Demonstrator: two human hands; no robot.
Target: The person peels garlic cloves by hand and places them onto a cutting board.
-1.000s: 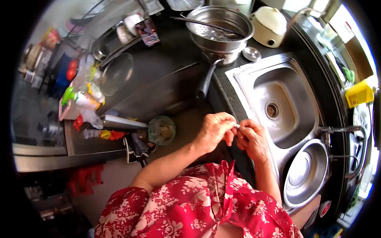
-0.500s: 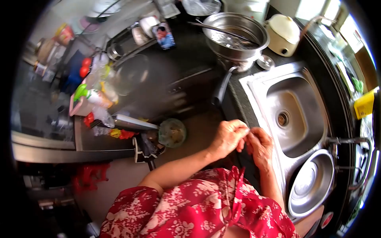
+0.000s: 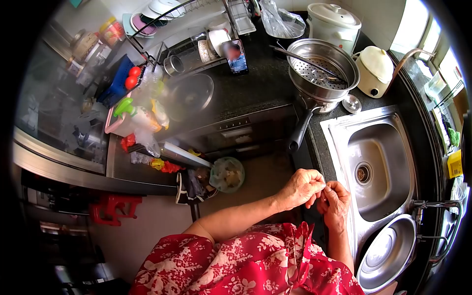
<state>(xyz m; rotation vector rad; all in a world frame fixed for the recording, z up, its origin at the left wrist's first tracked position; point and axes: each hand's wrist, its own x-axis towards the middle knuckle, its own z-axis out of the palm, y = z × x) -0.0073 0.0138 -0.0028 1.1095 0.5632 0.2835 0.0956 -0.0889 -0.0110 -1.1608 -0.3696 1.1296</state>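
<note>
Two hands are almost meeting: the left hand [image 3: 301, 189] is pinching its fingers together, a tiny pale thing [image 3: 323, 188] is showing at their tips, long axis unreadable, and the right hand [image 3: 337, 200] is holding curled fingers just beside, grip unclear.

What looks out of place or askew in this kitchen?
The black handle juts past the counter's edge, so it might get bumped. The basin looks tilted beside the sink, though the curved lens may exaggerate that. I see no clear spill or damage.
</note>
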